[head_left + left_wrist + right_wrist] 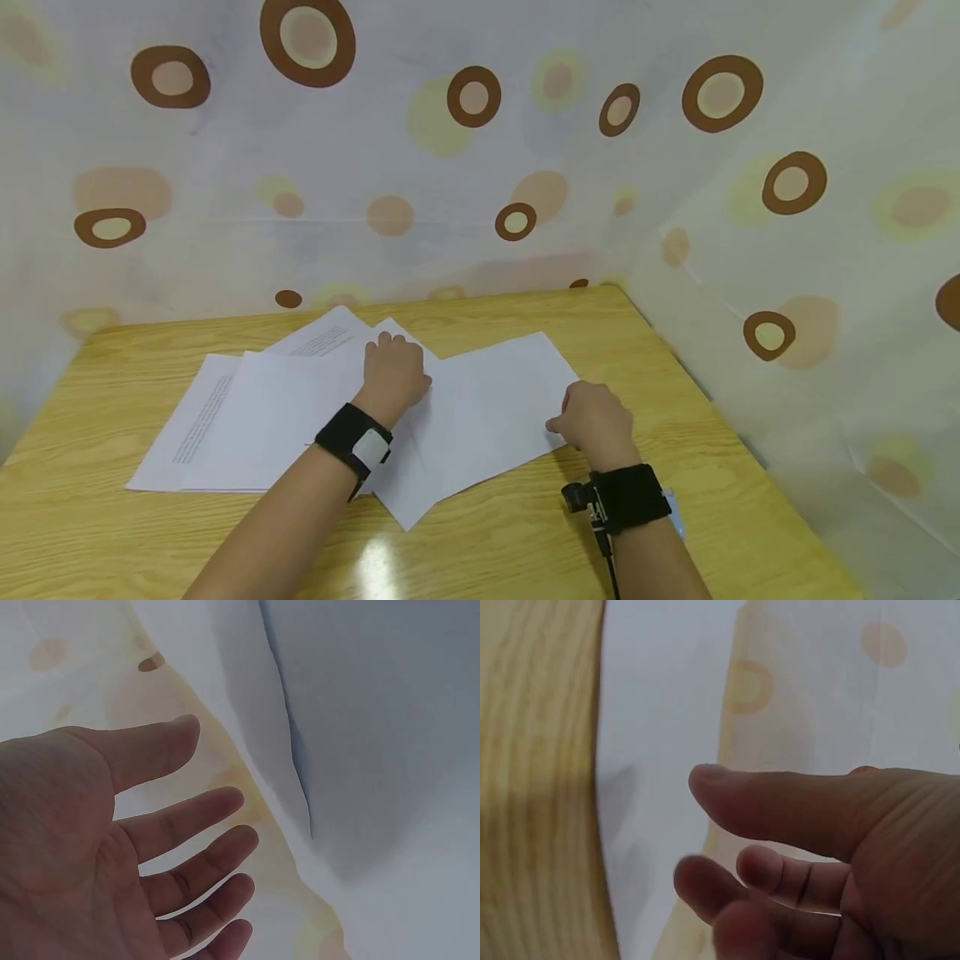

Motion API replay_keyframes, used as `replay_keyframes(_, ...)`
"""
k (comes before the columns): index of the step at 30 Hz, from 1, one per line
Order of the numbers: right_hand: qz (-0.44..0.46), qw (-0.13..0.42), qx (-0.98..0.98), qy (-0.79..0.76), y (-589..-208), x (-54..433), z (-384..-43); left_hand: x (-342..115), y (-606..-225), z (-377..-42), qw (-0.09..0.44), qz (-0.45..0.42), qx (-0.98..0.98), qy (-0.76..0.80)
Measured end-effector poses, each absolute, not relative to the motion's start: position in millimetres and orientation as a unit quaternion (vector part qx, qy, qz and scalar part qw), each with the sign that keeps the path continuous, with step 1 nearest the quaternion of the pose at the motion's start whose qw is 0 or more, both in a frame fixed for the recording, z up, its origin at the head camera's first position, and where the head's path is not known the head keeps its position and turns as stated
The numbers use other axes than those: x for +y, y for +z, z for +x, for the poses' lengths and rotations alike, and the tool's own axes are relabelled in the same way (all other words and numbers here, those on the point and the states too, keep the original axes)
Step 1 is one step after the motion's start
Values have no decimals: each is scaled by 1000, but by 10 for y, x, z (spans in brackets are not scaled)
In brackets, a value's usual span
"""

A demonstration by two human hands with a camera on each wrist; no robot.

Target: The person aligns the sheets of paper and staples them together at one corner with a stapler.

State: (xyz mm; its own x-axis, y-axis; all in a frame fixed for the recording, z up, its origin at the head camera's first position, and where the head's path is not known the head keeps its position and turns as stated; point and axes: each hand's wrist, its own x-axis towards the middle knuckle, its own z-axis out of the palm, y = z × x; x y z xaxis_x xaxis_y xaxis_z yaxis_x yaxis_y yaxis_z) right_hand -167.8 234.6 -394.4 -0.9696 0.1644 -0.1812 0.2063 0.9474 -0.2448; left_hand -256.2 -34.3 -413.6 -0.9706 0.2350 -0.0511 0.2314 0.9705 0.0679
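Several white sheets of paper (292, 408) lie overlapping on the wooden table, some with printed text along the edge. My left hand (396, 371) is over the middle of the sheets. In the left wrist view its fingers (199, 859) are spread loosely beside the paper (375, 750) and hold nothing. At the right edge of the rightmost sheet (498, 417) is my right hand (597, 421). The right wrist view shows its thumb (772, 806) apart from the loosely bent fingers, with nothing between them, close to the paper (660, 712).
The wooden table (487, 550) extends around the sheets. A patterned cloth (337, 167) hangs behind it and along its right side. Both wrists wear black bands (352, 446), and a cable (609, 558) runs down from the right one. A small light-blue item (675, 512) shows beside the right band.
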Motion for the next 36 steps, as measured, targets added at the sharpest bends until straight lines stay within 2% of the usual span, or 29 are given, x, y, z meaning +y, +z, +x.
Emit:
replay_keyframes(8, 109, 61, 985, -121, -4124, 2452, -1743, -285, -4202, -2575, 50, 125, 990, 37)
replay_keyframes(22, 114, 98, 983, -103, -4139, 2599, -1813, -276, -4264, -2649, 75, 126, 989, 37)
replay_keyframes(36, 117, 74, 984, -111, -4098, 2617, -1802, -338, -4277, -2706, 50, 121, 990, 49)
